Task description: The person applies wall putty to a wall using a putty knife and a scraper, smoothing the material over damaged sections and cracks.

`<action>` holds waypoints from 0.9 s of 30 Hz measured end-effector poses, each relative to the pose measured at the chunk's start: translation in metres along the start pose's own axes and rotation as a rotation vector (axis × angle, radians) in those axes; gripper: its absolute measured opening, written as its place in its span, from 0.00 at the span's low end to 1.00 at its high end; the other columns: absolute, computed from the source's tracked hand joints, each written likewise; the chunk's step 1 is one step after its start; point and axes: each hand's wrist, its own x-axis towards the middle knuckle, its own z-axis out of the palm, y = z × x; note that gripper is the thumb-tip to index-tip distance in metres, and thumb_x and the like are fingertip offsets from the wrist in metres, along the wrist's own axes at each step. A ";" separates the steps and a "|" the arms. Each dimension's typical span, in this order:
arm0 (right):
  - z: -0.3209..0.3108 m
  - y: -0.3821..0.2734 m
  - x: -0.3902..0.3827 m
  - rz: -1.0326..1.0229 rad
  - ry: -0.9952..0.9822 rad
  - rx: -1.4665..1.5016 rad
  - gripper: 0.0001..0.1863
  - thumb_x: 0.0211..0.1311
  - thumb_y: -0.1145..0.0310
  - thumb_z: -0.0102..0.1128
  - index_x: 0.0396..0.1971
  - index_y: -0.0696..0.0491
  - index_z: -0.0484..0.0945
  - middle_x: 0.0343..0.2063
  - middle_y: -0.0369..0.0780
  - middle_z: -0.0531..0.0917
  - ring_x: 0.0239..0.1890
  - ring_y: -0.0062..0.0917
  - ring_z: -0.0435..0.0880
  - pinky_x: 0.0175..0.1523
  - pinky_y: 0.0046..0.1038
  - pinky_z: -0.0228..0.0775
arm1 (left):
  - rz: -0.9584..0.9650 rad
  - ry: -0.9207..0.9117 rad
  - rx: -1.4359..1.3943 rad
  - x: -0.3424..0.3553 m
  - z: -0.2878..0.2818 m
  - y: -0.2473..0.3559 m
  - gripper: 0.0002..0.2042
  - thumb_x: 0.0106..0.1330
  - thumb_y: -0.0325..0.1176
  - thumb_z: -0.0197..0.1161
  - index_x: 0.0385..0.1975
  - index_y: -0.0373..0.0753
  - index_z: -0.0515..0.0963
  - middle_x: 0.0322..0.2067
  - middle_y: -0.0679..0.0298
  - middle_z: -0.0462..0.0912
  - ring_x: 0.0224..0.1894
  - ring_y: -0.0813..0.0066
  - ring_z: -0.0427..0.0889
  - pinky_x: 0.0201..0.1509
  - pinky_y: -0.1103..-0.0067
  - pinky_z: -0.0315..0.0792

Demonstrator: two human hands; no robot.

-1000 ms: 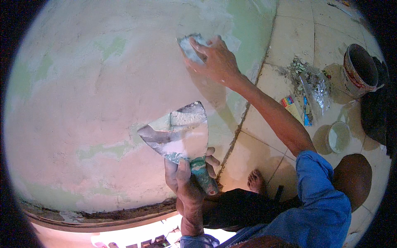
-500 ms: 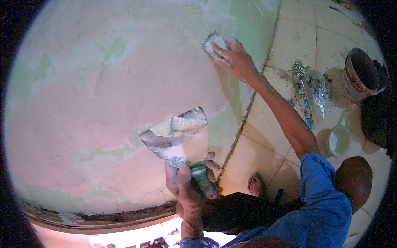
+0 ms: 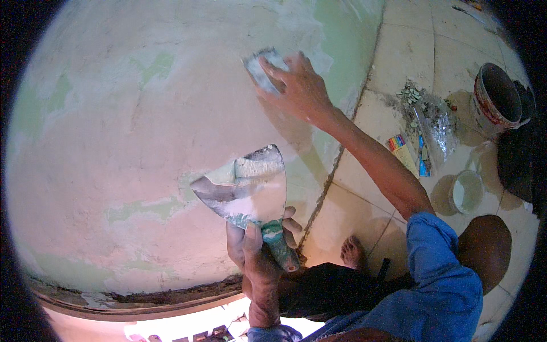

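Observation:
My left hand (image 3: 257, 259) is closed round the green handle of a wide putty knife (image 3: 259, 196), its blade pointing away from me. White putty lies on the blade, thickest near the far edge. Farther off, my right hand (image 3: 305, 91) presses a flat, putty-smeared spreader (image 3: 256, 73) against the wall (image 3: 114, 148), fingers spread across its back. The wall is patchy: whitish filler covers most of it, with pale green paint showing between. The hand hides part of the spreader.
On the tiled floor (image 3: 347, 196) to the right are debris (image 3: 413, 94), a clear plastic bag (image 3: 441, 134) and a colourful strip of card (image 3: 400, 149). Beyond stand a stained bucket (image 3: 501, 97) and a small pale tub (image 3: 467, 192). My bare foot (image 3: 353, 251) is near the wall's base.
My right hand has slid the spreader leftward along the wall, uncovering more of the colourful card on the floor. The left hand and putty knife have hardly moved.

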 end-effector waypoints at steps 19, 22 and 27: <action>-0.015 0.037 -0.017 0.032 -0.067 0.012 0.30 0.54 0.46 0.62 0.58 0.36 0.73 0.46 0.46 0.73 0.49 0.40 0.74 0.54 0.36 0.70 | -0.030 -0.006 0.019 -0.001 -0.001 0.003 0.23 0.68 0.39 0.50 0.52 0.25 0.59 0.27 0.40 0.78 0.15 0.67 0.77 0.13 0.81 0.72; -0.013 0.058 0.011 0.138 0.021 0.032 0.30 0.54 0.46 0.62 0.58 0.36 0.74 0.45 0.45 0.74 0.48 0.39 0.75 0.53 0.35 0.70 | -0.016 0.019 0.028 -0.002 0.002 0.006 0.23 0.67 0.39 0.51 0.53 0.25 0.59 0.27 0.40 0.79 0.15 0.67 0.77 0.12 0.81 0.71; -0.009 0.044 0.038 0.066 0.081 0.005 0.30 0.53 0.46 0.62 0.58 0.37 0.73 0.44 0.44 0.74 0.47 0.38 0.75 0.51 0.36 0.71 | -0.035 -0.019 0.035 0.002 -0.004 0.005 0.24 0.67 0.43 0.51 0.52 0.27 0.63 0.31 0.44 0.81 0.19 0.69 0.79 0.18 0.82 0.72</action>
